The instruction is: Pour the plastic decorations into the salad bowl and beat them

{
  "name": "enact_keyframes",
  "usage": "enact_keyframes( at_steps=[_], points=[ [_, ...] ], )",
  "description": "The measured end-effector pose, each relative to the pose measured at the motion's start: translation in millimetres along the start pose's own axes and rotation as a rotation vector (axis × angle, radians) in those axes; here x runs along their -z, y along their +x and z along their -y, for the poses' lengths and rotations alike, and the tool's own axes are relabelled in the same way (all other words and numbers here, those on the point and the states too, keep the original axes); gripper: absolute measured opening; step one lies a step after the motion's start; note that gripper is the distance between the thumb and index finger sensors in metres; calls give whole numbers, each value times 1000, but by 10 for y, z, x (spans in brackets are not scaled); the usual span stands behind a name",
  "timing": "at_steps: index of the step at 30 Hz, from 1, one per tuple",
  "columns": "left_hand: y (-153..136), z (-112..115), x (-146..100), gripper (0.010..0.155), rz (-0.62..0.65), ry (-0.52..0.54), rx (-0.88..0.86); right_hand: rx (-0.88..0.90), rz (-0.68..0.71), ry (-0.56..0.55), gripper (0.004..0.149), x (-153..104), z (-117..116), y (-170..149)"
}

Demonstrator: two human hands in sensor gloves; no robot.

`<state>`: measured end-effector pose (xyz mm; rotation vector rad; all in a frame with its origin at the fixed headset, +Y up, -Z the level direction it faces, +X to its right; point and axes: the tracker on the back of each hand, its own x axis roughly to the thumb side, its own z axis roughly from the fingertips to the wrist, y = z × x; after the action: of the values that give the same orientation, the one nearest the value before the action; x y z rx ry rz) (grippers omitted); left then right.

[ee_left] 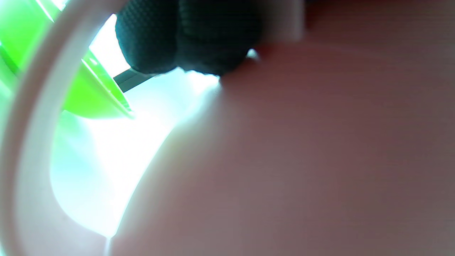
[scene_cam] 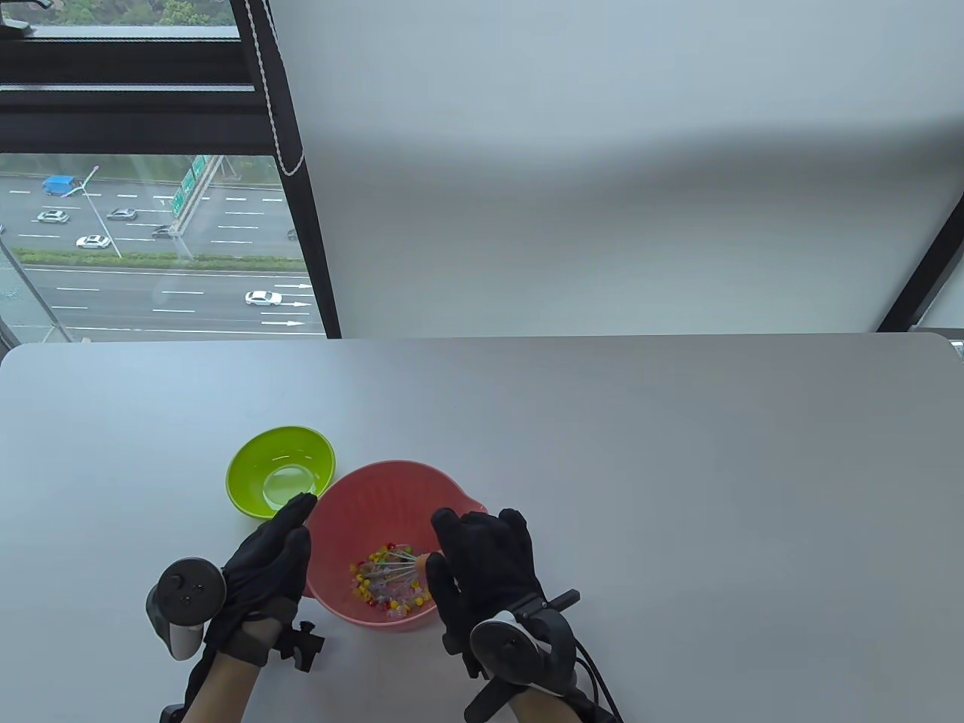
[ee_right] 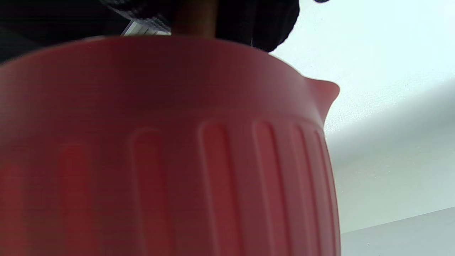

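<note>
A pink salad bowl with a spout stands near the table's front edge. Its ribbed outer wall fills the right wrist view. Several small colourful plastic decorations lie in its bottom. A wire whisk with an orange handle reaches in among them. My right hand grips that handle over the bowl's right rim. My left hand lies with straight fingers against the bowl's left outer wall; its fingertips touch the wall in the left wrist view.
An empty green bowl stands just left of and behind the pink one, also seen blurred as the green bowl close by. The white table ends at a window and grey wall behind.
</note>
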<state>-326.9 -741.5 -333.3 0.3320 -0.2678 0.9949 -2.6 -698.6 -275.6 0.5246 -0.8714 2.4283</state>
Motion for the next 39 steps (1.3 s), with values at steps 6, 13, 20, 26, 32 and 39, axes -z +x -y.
enact_keyframes(
  at_steps=[6, 13, 20, 26, 32, 39],
  points=[
    [-1, 1, -1, 58, 0, 0, 0, -72, 41, -11, 63, -8, -12, 27],
    [-3, 1, -1, 58, 0, 0, 0, -133, 61, -29, 63, -3, 19, 15],
    [-3, 2, -1, 58, 1, 0, 0, -148, 52, -62, 62, 15, 89, -23],
    [-4, 0, -1, 58, 1, 0, 1, -123, 13, -97, 61, 37, 168, -75],
    [-5, 0, -1, 58, 1, 0, 1, -85, -23, -113, 60, 53, 220, -118],
    [-7, -2, 0, 58, 3, 1, 2, -37, -66, -100, 59, 73, 243, -138]
  ],
)
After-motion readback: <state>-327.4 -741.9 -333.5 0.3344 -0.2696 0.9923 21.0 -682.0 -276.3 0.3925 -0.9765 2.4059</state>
